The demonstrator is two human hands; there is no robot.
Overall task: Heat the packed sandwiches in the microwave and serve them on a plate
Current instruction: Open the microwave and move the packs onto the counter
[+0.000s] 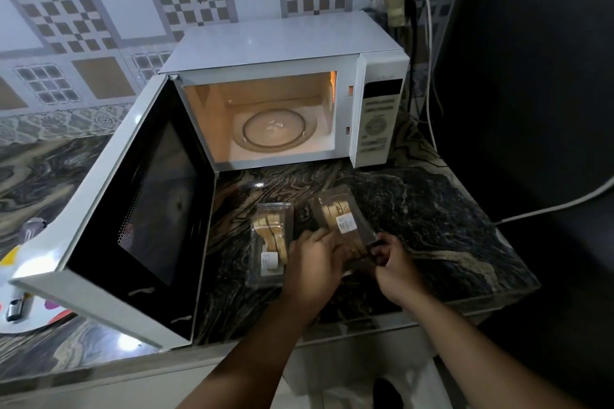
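Note:
Two clear plastic packs of sandwiches lie on the dark marble counter in front of the microwave (378, 116). The left pack (270, 236) lies flat, untouched. The right pack (339, 212) is tilted, its near end held by both hands. My left hand (314, 266) covers its near left side and my right hand (392, 259) pinches its near right corner. The microwave is white, lit inside, with its door (139, 209) swung wide open to the left. A bare glass turntable (275, 133) sits inside.
A white plate (40, 315) with coloured marks and a small silver object lies at the left, partly behind the open door. Cables (428, 53) hang by the dark wall on the right. The counter edge (365, 329) runs just below my hands.

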